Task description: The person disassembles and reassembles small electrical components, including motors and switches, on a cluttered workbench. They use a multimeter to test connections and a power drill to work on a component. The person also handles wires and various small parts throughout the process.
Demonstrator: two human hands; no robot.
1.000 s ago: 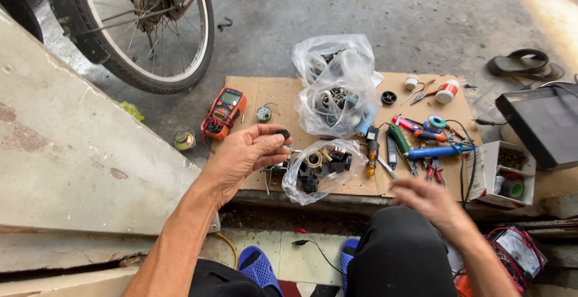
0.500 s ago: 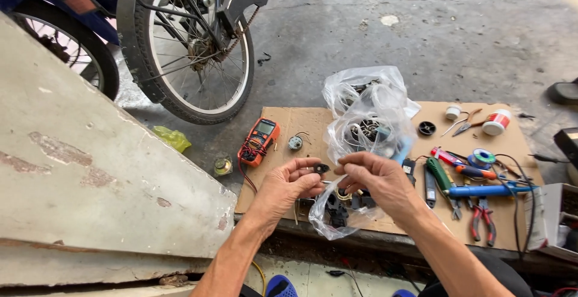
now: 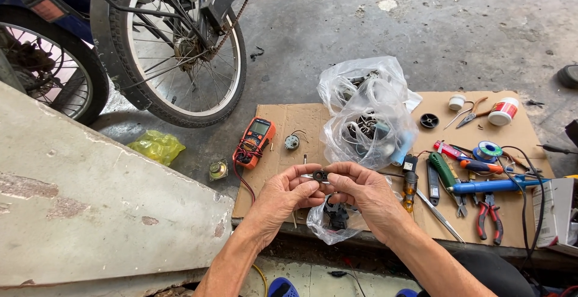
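My left hand (image 3: 283,198) and my right hand (image 3: 361,191) meet over the near edge of a cardboard sheet (image 3: 289,116). Together their fingertips pinch a small dark round part (image 3: 320,175). Just below the hands lies a small clear plastic bag (image 3: 328,222) with dark parts inside. Behind them stand two bigger clear bags (image 3: 367,113) full of small motors and parts.
An orange multimeter (image 3: 255,142) and a small motor (image 3: 292,142) lie left on the cardboard. Screwdrivers, a blue soldering iron (image 3: 490,185), red pliers (image 3: 486,216), solder and a red-white tub (image 3: 503,111) lie right. Motorbike wheel (image 3: 174,50) behind; concrete slab (image 3: 84,213) at left.
My right hand has come up from my lap to join the left. Both hands now hold the small dark part above the little bag. The view has shifted left and up.
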